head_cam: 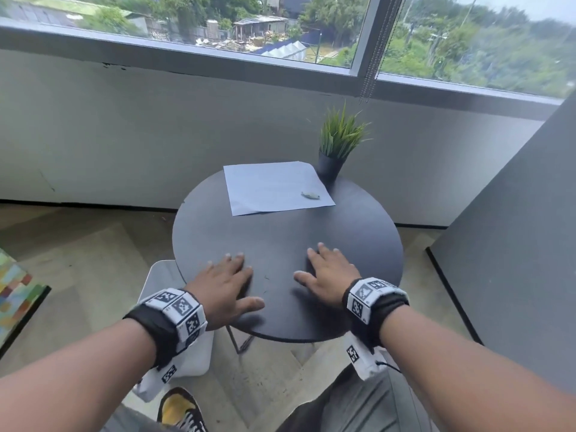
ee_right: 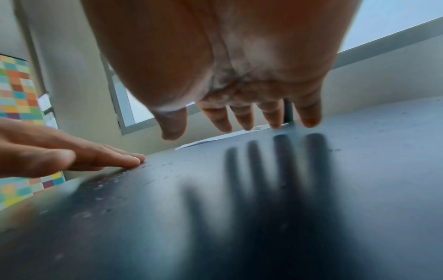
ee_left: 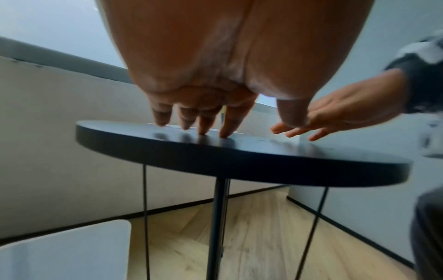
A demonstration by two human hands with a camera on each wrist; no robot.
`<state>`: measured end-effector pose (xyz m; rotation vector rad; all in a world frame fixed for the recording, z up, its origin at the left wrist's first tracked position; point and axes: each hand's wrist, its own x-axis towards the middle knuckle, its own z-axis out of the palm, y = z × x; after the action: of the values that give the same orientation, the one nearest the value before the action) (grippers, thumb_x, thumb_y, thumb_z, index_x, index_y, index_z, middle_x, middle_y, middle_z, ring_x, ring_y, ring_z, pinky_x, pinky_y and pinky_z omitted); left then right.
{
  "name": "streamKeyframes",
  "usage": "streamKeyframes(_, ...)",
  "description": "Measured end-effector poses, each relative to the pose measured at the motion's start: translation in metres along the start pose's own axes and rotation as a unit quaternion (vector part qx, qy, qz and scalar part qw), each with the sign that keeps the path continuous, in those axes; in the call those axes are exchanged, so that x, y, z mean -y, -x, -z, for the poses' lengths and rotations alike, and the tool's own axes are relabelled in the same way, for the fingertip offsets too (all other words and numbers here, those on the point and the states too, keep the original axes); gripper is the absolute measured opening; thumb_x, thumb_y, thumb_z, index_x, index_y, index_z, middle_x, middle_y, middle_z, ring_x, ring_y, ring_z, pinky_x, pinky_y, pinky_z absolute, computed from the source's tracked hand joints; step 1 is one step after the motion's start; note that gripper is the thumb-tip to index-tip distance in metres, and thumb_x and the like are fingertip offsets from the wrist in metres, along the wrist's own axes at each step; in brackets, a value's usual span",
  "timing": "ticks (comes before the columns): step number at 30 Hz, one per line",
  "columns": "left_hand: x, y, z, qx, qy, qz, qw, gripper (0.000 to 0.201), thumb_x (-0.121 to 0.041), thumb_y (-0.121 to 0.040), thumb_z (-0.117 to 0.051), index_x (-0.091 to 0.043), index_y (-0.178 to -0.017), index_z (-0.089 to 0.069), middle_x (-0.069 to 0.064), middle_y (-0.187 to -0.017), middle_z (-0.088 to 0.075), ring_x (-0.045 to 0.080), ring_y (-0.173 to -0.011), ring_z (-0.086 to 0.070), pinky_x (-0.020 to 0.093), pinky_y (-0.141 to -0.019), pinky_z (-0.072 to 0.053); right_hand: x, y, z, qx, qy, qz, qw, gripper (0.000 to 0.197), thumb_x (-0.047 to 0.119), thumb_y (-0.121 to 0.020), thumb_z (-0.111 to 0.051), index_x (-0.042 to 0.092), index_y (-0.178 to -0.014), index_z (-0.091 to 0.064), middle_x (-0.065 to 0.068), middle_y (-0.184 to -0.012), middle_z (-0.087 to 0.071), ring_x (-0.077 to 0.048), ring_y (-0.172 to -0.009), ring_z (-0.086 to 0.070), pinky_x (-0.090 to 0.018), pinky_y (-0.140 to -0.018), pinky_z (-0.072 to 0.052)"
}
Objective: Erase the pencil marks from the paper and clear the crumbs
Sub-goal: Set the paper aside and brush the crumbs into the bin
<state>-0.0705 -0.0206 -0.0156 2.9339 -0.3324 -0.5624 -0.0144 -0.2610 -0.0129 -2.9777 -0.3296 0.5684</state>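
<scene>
Left hand (head_cam: 223, 283) at 7 o'clock, right hand (head_cam: 328, 275) at 5, fingers straight, empty, low over table (head_cam: 280, 238); likely readying for paper (head_cam: 268, 185) at 12.
</scene>
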Motion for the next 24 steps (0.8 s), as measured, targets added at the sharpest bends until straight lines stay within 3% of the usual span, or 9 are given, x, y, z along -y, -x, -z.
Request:
streamKeyframes(3,-0.012,-0.002,0.012,-0.018,0.028,-0.059,0.998,0.129,-0.099,-0.042,0.02,-0.043,-0.132,-0.055,-0.022,-0.146,-0.045,0.003,-0.138,-0.037,0.048,-0.119,-0.008,0.016,0.02,-0.006,0.035,0.037,0.178,0.983,0.076,0.069,-0.089,-0.035,0.03,-0.151,-0.018,0.007,-0.162,-0.007,-0.022,-0.149,-0.004,-0.053,-0.116,-0.015)
streamKeyframes(5,-0.016,-0.01,0.022,-0.049,0.054,-0.07,0.995,0.123,-0.1,-0.045,0.017,-0.044,-0.125,-0.059,-0.024,-0.134,-0.054,0.001,-0.127,-0.048,0.042,-0.115,-0.016,0.01,0.035,0.0,0.058,-0.022,0.274,0.96,0.071,0.066,-0.09,-0.039,0.032,-0.151,-0.022,0.009,-0.16,-0.018,-0.013,-0.148,-0.012,-0.038,-0.117,-0.013)
streamKeyframes(7,-0.014,-0.024,0.03,-0.058,0.049,-0.063,0.995,0.11,-0.101,-0.057,-0.001,-0.043,-0.137,-0.05,-0.019,-0.147,-0.045,0.006,-0.134,-0.043,0.035,-0.112,-0.024,-0.026,0.022,0.011,0.008,-0.087,0.21,0.974,0.078,0.067,-0.088,-0.041,0.027,-0.153,-0.023,0.007,-0.16,-0.02,-0.01,-0.148,-0.013,-0.027,-0.12,-0.009)
streamKeyframes(9,-0.01,-0.038,0.034,-0.033,0.021,-0.03,0.999,0.087,-0.086,-0.08,-0.031,-0.037,-0.152,-0.03,-0.008,-0.162,-0.022,0.013,-0.148,-0.024,0.036,-0.118,-0.021,-0.078,-0.001,0.025,-0.055,-0.112,0.044,0.991,0.078,0.059,-0.092,-0.045,0.017,-0.154,-0.02,0.0,-0.162,-0.015,-0.013,-0.149,-0.01,-0.029,-0.121,-0.007)
streamKeyframes(12,-0.007,-0.06,0.034,0.012,0.001,0.04,0.999,0.089,-0.077,-0.086,-0.042,-0.027,-0.156,-0.018,0.002,-0.166,-0.004,0.02,-0.152,-0.006,0.045,-0.121,-0.017,-0.128,-0.019,0.03,-0.021,-0.057,-0.104,0.993,0.081,0.06,-0.094,-0.038,0.008,-0.153,-0.017,-0.012,-0.162,-0.009,-0.025,-0.149,-0.007,-0.036,-0.12,-0.008)
streamKeyframes(16,-0.014,-0.078,0.041,0.046,-0.014,0.021,0.999,0.074,-0.086,-0.076,-0.039,-0.033,-0.124,-0.056,-0.001,-0.141,-0.043,0.025,-0.133,-0.04,0.044,-0.109,-0.036,-0.087,0.005,0.005,0.017,0.0,-0.042,0.999,0.092,0.079,-0.084,-0.026,0.022,-0.154,-0.01,-0.001,-0.163,0.005,-0.027,-0.149,0.005,-0.051,-0.117,-0.008)
streamKeyframes(20,-0.029,-0.094,0.064,-0.011,-0.004,-0.026,1.0,0.048,-0.077,-0.082,-0.039,-0.038,-0.091,-0.065,-0.014,-0.104,-0.066,0.016,-0.103,-0.057,0.037,-0.091,-0.049,-0.059,0.042,0.018,0.067,-0.125,0.189,0.972,0.08,0.066,-0.088,-0.041,0.029,-0.154,-0.013,0.014,-0.16,-0.008,-0.001,-0.147,-0.002,-0.025,-0.12,-0.003)
streamKeyframes(22,-0.035,-0.104,0.067,-0.013,0.006,-0.033,0.999,0.048,-0.075,-0.084,-0.042,-0.042,-0.112,-0.063,-0.015,-0.117,-0.062,0.015,-0.114,-0.056,0.037,-0.099,-0.046,-0.095,0.019,0.027,-0.016,-0.181,0.123,0.976,0.074,0.055,-0.093,-0.047,0.026,-0.154,-0.016,0.014,-0.16,-0.011,-0.001,-0.147,-0.005,-0.025,-0.121,-0.005)
streamKeyframes(24,-0.038,-0.116,0.064,-0.007,-0.006,-0.037,0.999,0.057,-0.07,-0.088,-0.047,-0.04,-0.136,-0.051,-0.011,-0.141,-0.048,0.017,-0.13,-0.047,0.039,-0.109,-0.038,-0.135,-0.004,0.032,-0.054,-0.116,-0.051,0.99,0.079,0.063,-0.093,-0.037,0.019,-0.154,-0.014,-0.001,-0.163,-0.004,-0.014,-0.15,0.0,-0.036,-0.121,-0.006)
